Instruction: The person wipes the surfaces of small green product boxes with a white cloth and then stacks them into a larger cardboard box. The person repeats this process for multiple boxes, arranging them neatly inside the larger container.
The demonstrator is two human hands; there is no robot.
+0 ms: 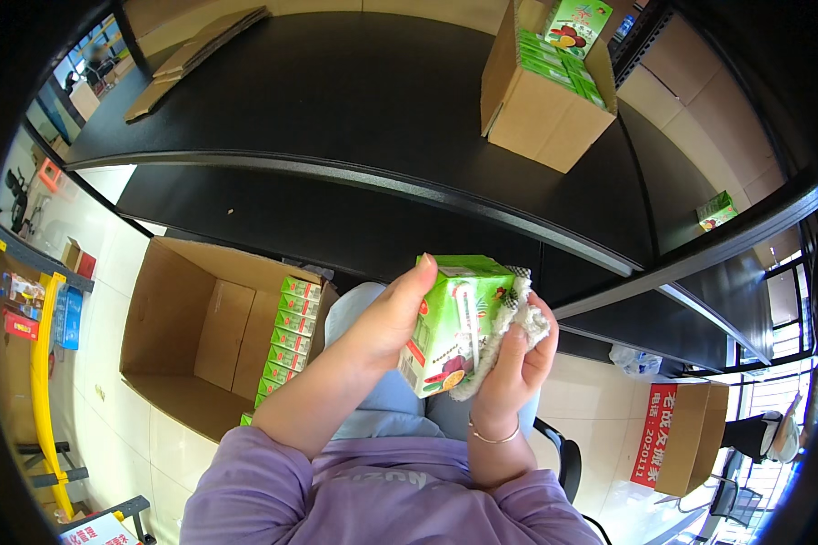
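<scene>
My left hand [397, 315] grips the left side of a green drink carton [443, 327] with fruit pictures, its thumb along the top edge. A white straw [466, 317] in a wrapper runs down the carton's front. In my right hand [511, 371] is a bunched white cloth [533, 324] with a dark checked part, pressed against the carton's right side. The carton is held tilted above my lap; its underside is hidden. To the left stands an open cardboard box [167, 327], with a row of green and white cartons [292, 334] along its right inner wall.
Before me is a black shelf [354, 88] with a metal front edge. It bears flattened cardboard [198, 58], an open box [545, 129] of green cartons and a lone green carton [717, 211]. At right are a plastic bag [634, 361], a cardboard box [692, 439] and a person [767, 436].
</scene>
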